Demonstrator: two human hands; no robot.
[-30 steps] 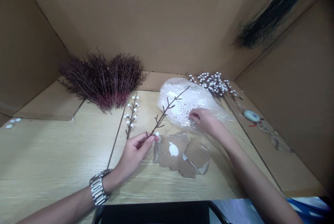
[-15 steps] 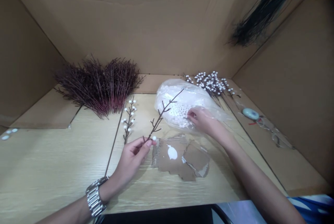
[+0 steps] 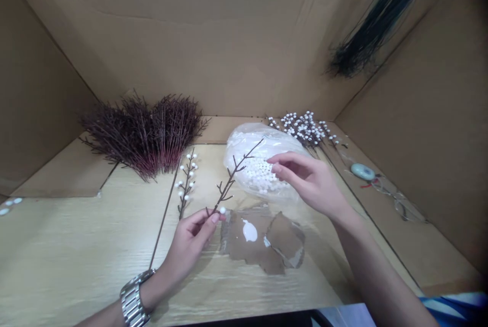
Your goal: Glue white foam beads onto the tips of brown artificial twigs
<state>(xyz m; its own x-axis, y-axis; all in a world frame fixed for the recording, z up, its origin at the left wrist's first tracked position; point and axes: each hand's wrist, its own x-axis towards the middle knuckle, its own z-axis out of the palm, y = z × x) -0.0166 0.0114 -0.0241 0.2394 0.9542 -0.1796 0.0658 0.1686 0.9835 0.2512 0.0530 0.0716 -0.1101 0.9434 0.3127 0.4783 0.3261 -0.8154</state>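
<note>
Cardboard (image 3: 171,37) stands behind hands (image 3: 195,238), right fingertips' contents unclear.

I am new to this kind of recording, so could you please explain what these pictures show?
There is no robot here: a person works with two bare hands, seen by one camera worn on the head, looking forward and down.

The left hand holds a dark twig with one white ball near its lower end. The right hand is by an open clear bag of white balls; whether its fingertips pinch one is unclear.

On the table lie a beaded twig, bare twigs at the back left, and torn cardboard bearing a white blob. More beaded twigs lie behind the bag, and glasses at the right.
</note>
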